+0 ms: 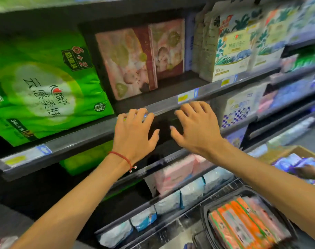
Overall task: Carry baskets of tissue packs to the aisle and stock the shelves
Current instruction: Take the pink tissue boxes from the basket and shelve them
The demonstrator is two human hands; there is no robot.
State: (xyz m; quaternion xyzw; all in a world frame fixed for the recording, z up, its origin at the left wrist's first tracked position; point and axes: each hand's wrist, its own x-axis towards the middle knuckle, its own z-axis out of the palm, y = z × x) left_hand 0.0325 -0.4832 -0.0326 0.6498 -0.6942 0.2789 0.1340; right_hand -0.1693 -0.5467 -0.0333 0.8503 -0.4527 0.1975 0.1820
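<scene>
Your left hand [135, 131] is up at the dark grey shelf rail [77, 141], fingers spread wide and holding nothing, a red string bracelet [121, 157] round the wrist. Your right hand [195, 126] is just beside it, fingers fanned out too and empty, fingertips at the rail's lower edge. Whether either hand actually touches the rail, I can't tell through the blur. Right above your hands, on the shelf behind that rail, a pink rectangular pack printed with a baby [126, 65] stands upright near the front edge, with a second one behind it to the right. To its left sits a big green plastic-wrapped pack [45, 83]. Down at the bottom right, well apart from both hands, the black plastic basket [206, 211] holds the orange-striped tissue packs [242, 225], lying flat inside it.
</scene>
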